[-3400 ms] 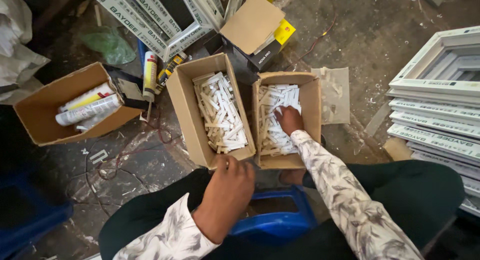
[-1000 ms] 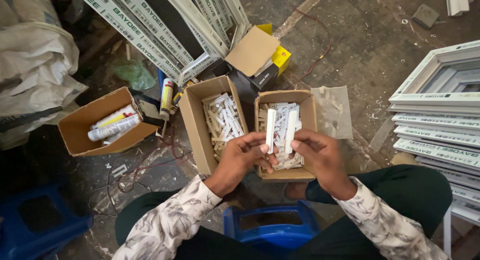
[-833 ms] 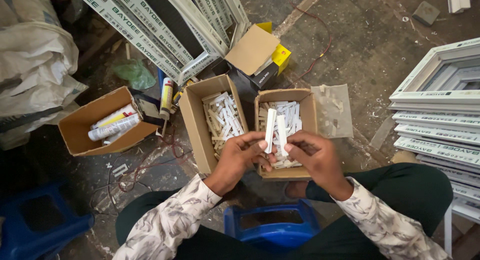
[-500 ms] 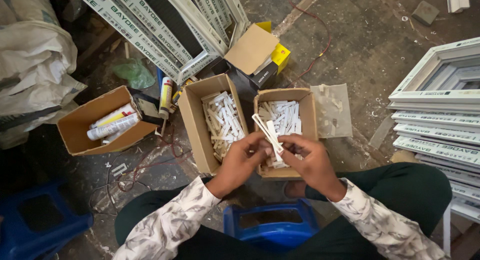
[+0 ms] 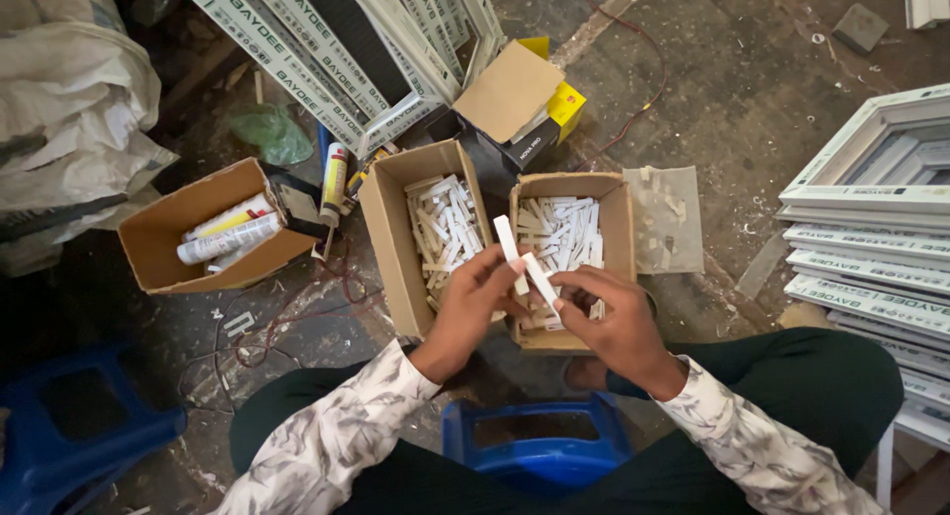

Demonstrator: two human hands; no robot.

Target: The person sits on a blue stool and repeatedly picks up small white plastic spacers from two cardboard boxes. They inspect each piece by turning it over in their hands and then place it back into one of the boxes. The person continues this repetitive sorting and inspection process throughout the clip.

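Observation:
My left hand (image 5: 473, 309) pinches a small white plastic strip (image 5: 508, 246) that stands upright above the gap between two open cardboard boxes. My right hand (image 5: 609, 322) holds a second white strip (image 5: 542, 281), tilted, with its upper end close to the first strip. The left box (image 5: 388, 238) and the right box (image 5: 621, 240) on the floor in front of me each hold several of the same white pieces. Both hands hover over the near end of the right box.
A third cardboard box (image 5: 158, 240) with sealant tubes lies at the left. White window frames (image 5: 871, 228) are stacked at the right and more lean at the top (image 5: 327, 50). A blue stool (image 5: 539, 446) is between my legs, another blue stool (image 5: 69, 431) at lower left.
My right hand left the right box and joined the left hand. The white strips were parallel and upright; now one stays upright in the left hand and the other is tilted in the right.

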